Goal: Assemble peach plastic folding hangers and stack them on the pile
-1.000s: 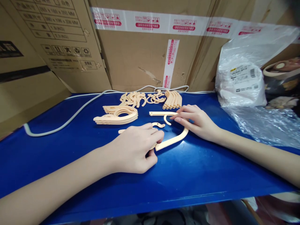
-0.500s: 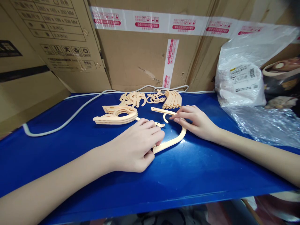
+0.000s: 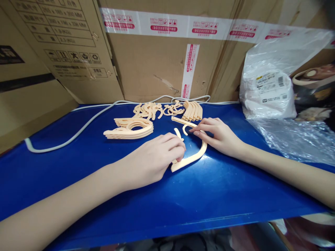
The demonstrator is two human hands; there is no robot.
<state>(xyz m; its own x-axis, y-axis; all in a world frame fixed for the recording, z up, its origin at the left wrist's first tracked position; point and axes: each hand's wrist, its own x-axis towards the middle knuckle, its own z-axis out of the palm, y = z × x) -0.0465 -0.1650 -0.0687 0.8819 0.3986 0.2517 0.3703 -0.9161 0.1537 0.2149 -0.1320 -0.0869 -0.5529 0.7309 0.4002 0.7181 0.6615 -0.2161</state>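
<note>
My right hand (image 3: 218, 135) grips the bend of a cream plastic folding hanger (image 3: 193, 159), its thumb and fingers by the small hook. One hanger arm points up-left, while the other curves down toward my left hand (image 3: 163, 153). Closed fingers of that left hand hold a slim cream hanger piece (image 3: 177, 134), whose tip sticks up beyond the knuckles. The hand hides the rest of the piece and also covers part of the space near the lower arm's end, so I cannot tell if they touch.
Stacked cream hangers (image 3: 131, 129) lie left of my hands. Behind are a heap of loose curved pieces (image 3: 148, 111), small hooks (image 3: 174, 108) and a row of curved arms (image 3: 193, 111). A white cable (image 3: 86, 127), cardboard boxes (image 3: 162, 62) and plastic-wrapped goods (image 3: 269, 87) border the blue table (image 3: 209, 198).
The slim piece in my left hand has swung from pointing left to standing more upright. My left thumb has drawn in from the lower arm's end. The right hand barely moved.
</note>
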